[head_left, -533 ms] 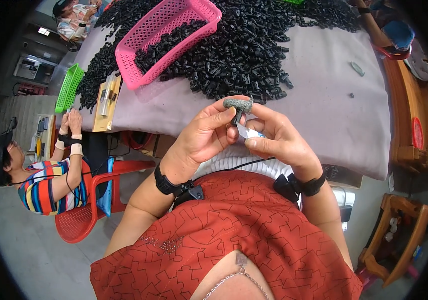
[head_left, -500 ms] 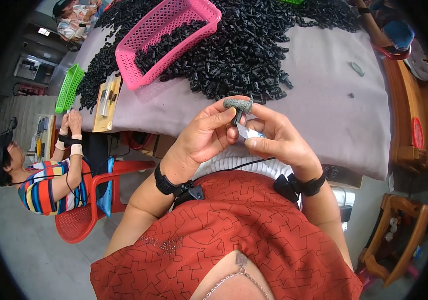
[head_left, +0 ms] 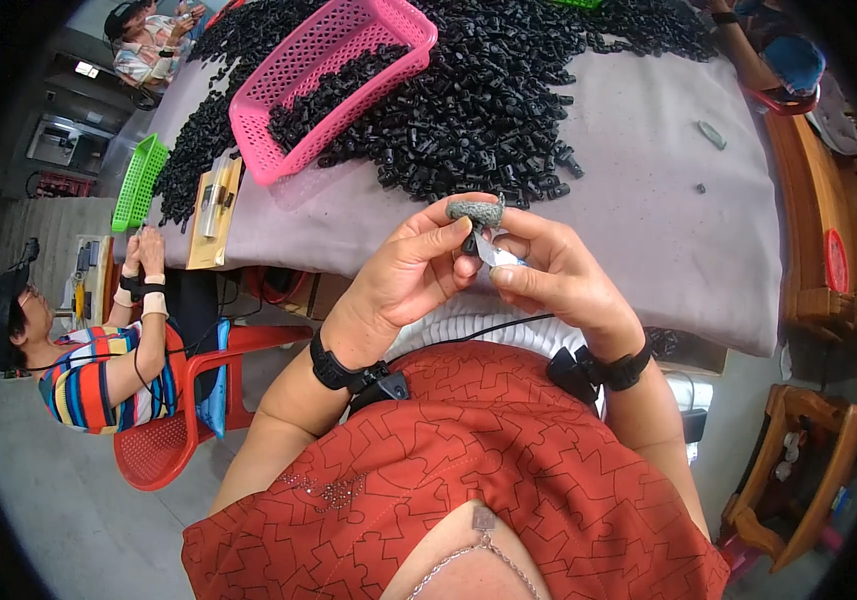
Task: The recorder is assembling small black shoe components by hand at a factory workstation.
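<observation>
My left hand point(head_left: 403, 262) is closed on a small black plastic part point(head_left: 471, 241), held between thumb and fingers just past the table's near edge. A grey textured finger cover point(head_left: 475, 212) wraps a fingertip at the top of that grip. From the other side, my right hand point(head_left: 558, 268) pinches a small knife, whose thin pale blade point(head_left: 486, 248) lies against or very close to the black part. Fingers hide most of the part and the knife's handle.
A heap of black plastic parts point(head_left: 478, 110) covers the far table, with a pink basket point(head_left: 333, 165) in it. At left are a green basket point(head_left: 140, 185), a packaged item on yellow card point(head_left: 211, 215) and a seated co-worker point(head_left: 113, 370). A grey piece point(head_left: 711, 134) lies right on the cloth point(head_left: 648, 200).
The blade in my right hand has tilted more upright and shifted slightly up toward the black part. My left hand holds nearly the same place.
</observation>
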A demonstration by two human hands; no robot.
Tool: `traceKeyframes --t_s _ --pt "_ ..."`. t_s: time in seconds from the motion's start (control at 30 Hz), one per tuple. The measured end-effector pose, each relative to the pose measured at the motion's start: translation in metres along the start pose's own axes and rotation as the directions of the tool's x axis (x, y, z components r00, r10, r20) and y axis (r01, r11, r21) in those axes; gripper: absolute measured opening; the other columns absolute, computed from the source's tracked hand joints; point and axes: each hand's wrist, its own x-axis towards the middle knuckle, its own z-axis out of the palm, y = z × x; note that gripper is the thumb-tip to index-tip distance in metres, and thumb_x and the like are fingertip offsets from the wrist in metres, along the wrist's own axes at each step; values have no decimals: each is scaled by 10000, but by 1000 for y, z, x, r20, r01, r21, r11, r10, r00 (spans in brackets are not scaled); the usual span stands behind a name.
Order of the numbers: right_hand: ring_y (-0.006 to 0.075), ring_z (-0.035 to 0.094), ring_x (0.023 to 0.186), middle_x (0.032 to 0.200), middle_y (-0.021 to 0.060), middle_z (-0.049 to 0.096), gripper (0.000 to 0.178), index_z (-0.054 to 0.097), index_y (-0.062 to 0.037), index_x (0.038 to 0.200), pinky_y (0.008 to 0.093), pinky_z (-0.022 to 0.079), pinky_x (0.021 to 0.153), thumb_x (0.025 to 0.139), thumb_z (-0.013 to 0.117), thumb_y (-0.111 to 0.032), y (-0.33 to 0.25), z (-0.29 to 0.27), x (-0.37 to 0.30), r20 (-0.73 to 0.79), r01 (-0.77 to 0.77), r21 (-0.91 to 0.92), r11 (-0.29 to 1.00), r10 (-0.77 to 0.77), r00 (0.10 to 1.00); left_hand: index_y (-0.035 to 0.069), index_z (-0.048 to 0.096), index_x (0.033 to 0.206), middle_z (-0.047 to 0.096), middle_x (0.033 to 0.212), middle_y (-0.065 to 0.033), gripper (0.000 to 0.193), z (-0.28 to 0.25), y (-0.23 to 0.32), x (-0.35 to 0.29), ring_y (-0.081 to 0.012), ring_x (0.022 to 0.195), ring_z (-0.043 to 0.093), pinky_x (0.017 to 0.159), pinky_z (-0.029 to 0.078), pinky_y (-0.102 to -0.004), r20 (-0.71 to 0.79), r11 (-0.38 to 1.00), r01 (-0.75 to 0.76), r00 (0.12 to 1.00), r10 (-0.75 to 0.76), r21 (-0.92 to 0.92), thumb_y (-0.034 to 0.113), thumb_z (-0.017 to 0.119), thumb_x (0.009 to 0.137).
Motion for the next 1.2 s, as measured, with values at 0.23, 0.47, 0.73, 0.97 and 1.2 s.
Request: traceKeyframes --t_s 0.23,0.47,0.73,0.97,1.2 --pt "22 420 611 772 -46 504 486 443 -2 1346 180 327 499 916 631 -127 3 -1 0 26 14 -10 1000 -13 1000 33 493 1320 601 942 -48 403 -2 2 1 -81 707 593 650 531 -211 -12 1000 25 1000 -25 -4 146 602 948" --pt "15 419 580 751 -35 540 466 490 -19 1355 177 334 493 932 611 -172 4 -4 3 -8 21 -56 998 -21 1000 33 485 1336 621 942 -45 416 -2 0 -1 -82 684 565 676 509 -232 27 1000 13 1000 -14 15 153 595 953" --pt "20 429 555 712 -35 520 424 505 -19 1333 172 322 472 934 597 -128 10 -4 6 -152 79 -3 997 -79 985 10 472 1344 612 1015 -80 436 -11 14 -3 -100 776 564 680 501 -222 32 999 -35 999 36 -36 151 599 951" --pt "22 434 567 720 -27 521 89 563 -31 1005 175 321 457 957 559 -106 15 -10 9 -265 74 34 997 -62 962 6 532 1256 606 1040 -97 350 -10 20 -11 -114 783 555 681 502 -236 -179 990 -111 976 124 83 123 614 937" --pt "24 421 543 700 -18 525 109 570 -24 1026 175 322 455 958 554 -108 13 -10 13 -271 56 15 998 -50 961 17 559 1221 626 1032 -97 325 -21 26 -11 -115 746 580 664 523 -210 -66 986 -162 984 165 44 134 634 928"
